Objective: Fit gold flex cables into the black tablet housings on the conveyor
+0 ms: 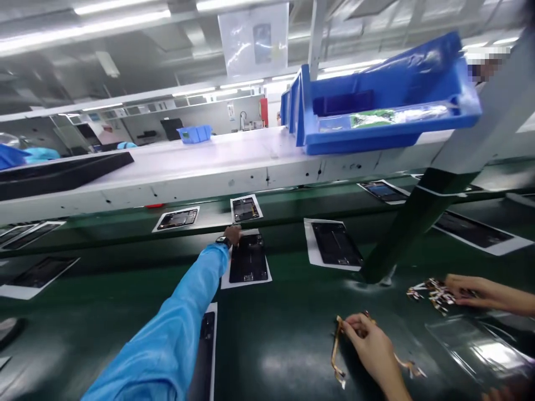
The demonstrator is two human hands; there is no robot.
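On the green conveyor belt (125, 295), several open tablet-like devices lie on white sheets. Left hand (232, 235), at the end of a blue sleeve (167, 340) with a wristwatch (223, 241), is stretched far forward and rests on the top edge of one open device (248, 259) lying flat on its white sheet (267, 277); fingers curl over the edge, but whether they pinch it or only touch it cannot be told. Right hand (370, 342), bare-armed, is low and near, fingers closed around a thin orange-brown flex strip (335, 356) that hangs down to the belt. Another device (336, 245) lies to the right of the first, well apart from both hands.

A co-worker's hand (468, 289) at the right rests on a small pile of flex parts (430, 292). Above the belt runs a white shelf (200, 167) carrying a blue bin (388, 100) and a black tray (58, 172).
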